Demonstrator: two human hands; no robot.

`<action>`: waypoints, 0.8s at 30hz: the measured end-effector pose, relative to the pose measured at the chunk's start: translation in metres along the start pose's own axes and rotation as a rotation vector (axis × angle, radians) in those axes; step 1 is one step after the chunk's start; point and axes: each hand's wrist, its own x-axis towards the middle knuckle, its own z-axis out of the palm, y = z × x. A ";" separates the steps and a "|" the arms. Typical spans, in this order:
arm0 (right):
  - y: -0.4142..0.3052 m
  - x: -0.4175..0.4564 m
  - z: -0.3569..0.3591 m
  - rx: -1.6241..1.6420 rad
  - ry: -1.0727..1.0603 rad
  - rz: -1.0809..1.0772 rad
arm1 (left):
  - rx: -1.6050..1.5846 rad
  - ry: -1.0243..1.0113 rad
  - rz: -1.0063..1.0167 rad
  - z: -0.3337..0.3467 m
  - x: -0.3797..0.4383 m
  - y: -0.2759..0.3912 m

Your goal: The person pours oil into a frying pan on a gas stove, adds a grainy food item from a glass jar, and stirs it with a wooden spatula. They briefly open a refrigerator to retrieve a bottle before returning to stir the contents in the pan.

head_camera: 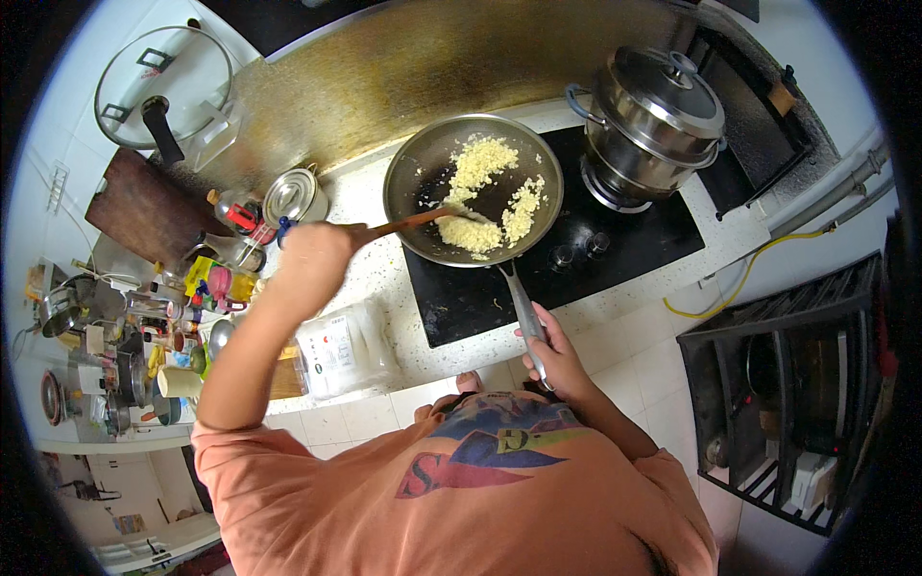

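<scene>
A dark frying pan (432, 173) stands on the black cooktop (461, 309), over its left part. Finely chopped pale yellow food, which looks like minced garlic (484, 162), lies in the pan in separate heaps. My left hand (317, 263), left of the pan, grips the wooden handle of a spatula (414, 220); the spatula's far end reaches into the food near the pan's middle. Around the pan's grey handle (526, 313) the fingers of my right hand (553, 351) are closed, at the counter's front edge.
A lidded steel steamer pot (648, 137) stands on the right burner. Left of the cooktop are a plastic-wrapped package (349, 349), a lidded metal container (295, 198), bottles and a dark board (151, 209). A glass lid (164, 86) is at the upper left. A black rack (785, 389) stands at the right.
</scene>
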 end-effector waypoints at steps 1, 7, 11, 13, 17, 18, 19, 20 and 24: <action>0.000 0.000 0.000 -0.013 -0.006 -0.012 | 0.031 0.033 0.039 -0.020 -0.004 -0.007; 0.001 0.000 0.000 -0.034 0.002 -0.009 | 0.059 -0.238 -0.036 -0.010 0.042 0.031; 0.000 0.000 -0.001 -0.027 0.000 -0.013 | -0.210 0.006 -0.165 0.029 0.067 -0.008; 0.001 -0.001 -0.001 -0.014 -0.006 -0.023 | -0.669 -0.184 -0.358 0.024 0.072 -0.056; 0.002 0.001 -0.002 -0.002 0.000 -0.028 | -1.134 -0.493 -0.629 0.039 0.080 -0.118; 0.003 0.001 -0.003 0.007 0.001 -0.017 | -1.274 -0.515 -0.651 0.058 0.086 -0.111; 0.003 0.001 -0.003 -0.014 -0.011 -0.024 | -1.342 -0.537 -0.736 0.075 0.090 -0.108; 0.004 0.001 -0.003 -0.022 -0.020 -0.033 | -1.418 -0.516 -0.728 0.095 0.093 -0.098; 0.004 0.001 -0.003 -0.009 -0.027 -0.037 | -1.731 -0.393 -0.612 0.145 0.097 -0.054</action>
